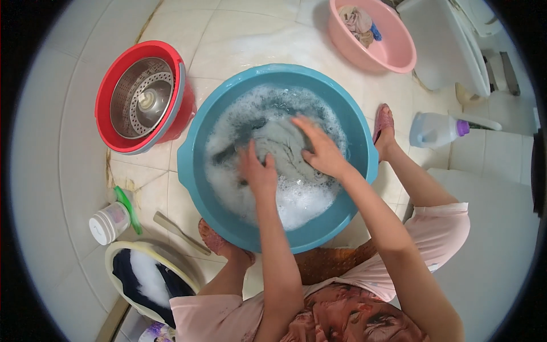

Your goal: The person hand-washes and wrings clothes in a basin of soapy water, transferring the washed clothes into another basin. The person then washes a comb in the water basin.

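Observation:
A large teal basin point(273, 244) of foamy water stands between my feet. In it, a wet grey-green piece of cloth point(280, 147) lies bunched, partly under the suds. My left hand point(257, 170) is at the cloth's left side, its thumb apart from the fingers, which are slightly blurred and dip toward the foam. Across from it, my right hand point(323, 149) rests at the cloth's right edge with fingers stretched and thumb spread. Neither hand is closed around the cloth.
A red spin-mop bucket point(107, 117) stands at the left, a pink basin point(401, 54) with clothes at the far right. A cream basin point(117, 251) with dark soapy cloth is near left, beside a white tub point(108, 224). A purple-capped bottle point(436, 130) lies at the right.

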